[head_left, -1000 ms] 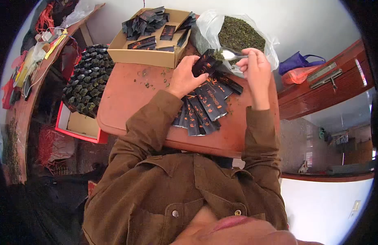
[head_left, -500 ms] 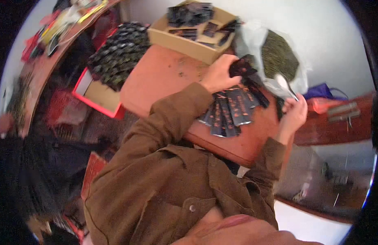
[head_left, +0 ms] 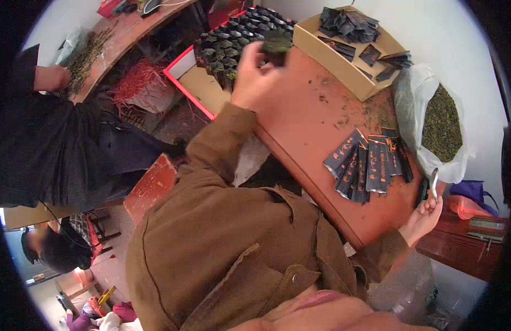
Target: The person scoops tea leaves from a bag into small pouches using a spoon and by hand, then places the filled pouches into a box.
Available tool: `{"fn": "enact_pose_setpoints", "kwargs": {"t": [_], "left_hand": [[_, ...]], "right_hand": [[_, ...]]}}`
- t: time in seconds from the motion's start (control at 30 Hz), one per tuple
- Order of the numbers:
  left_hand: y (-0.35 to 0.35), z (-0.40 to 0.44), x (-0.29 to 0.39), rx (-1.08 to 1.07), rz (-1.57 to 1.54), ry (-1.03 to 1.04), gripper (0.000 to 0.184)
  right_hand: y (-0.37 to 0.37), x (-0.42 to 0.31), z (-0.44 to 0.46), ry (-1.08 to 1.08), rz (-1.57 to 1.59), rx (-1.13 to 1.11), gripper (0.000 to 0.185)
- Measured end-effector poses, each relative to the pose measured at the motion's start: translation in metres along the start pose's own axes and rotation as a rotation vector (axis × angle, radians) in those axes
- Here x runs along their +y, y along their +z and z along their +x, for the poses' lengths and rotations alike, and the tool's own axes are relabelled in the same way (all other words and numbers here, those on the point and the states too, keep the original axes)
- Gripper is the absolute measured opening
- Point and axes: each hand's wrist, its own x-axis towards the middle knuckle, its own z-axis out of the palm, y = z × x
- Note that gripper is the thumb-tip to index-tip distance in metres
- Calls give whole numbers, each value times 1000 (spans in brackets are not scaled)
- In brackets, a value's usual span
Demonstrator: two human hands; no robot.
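My left hand (head_left: 258,83) is raised at the near end of the red-edged box (head_left: 207,91), its fingers closed on a small black packet (head_left: 277,47) that is blurred by motion. Beside it in that box, several filled black packets (head_left: 225,52) stand in close rows, dark leaf showing at their tops. At the right edge of the table, my right hand (head_left: 422,219) grips a spoon (head_left: 434,185) just below the plastic bag (head_left: 412,105) of dried green leaves (head_left: 442,124). Flat black packets with orange print (head_left: 377,168) lie fanned out on the reddish table (head_left: 305,118).
A cardboard box (head_left: 332,60) with more black packets stands at the back of the table. Leaf crumbs (head_left: 371,116) are scattered near it. Another person in dark clothes (head_left: 62,138) sits at the left by a second table (head_left: 123,41). A purple bag (head_left: 472,196) lies far right.
My left hand has moved from above the fanned packets leftward to the red-edged box, carrying a black packet. My right hand still holds the spoon, now lower beside the leaf bag. The view has turned left.
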Motion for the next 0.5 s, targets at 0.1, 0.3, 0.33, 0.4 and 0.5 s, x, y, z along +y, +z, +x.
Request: {"fn": "enact_pose_setpoints", "kwargs": {"t": [0.1,0.3,0.33,0.4,0.5], "left_hand": [[-86,6,-44,205,124,10,57],[-192,12,-127,457,468,-149,53],[-203,13,-144,457,533,-211,52],[-213,15,-169,453,662,-336,51],[-208,15,-191,382,697,-276,49]], "right_hand": [[8,-1,-4,2,-41,41,24],[-3,5,1,13,-37,7,25],[-6,6,3,14,-37,-2,25],[3,6,-3,-3,-76,28,26],[10,6,-7,-8,-117,50,27]]}}
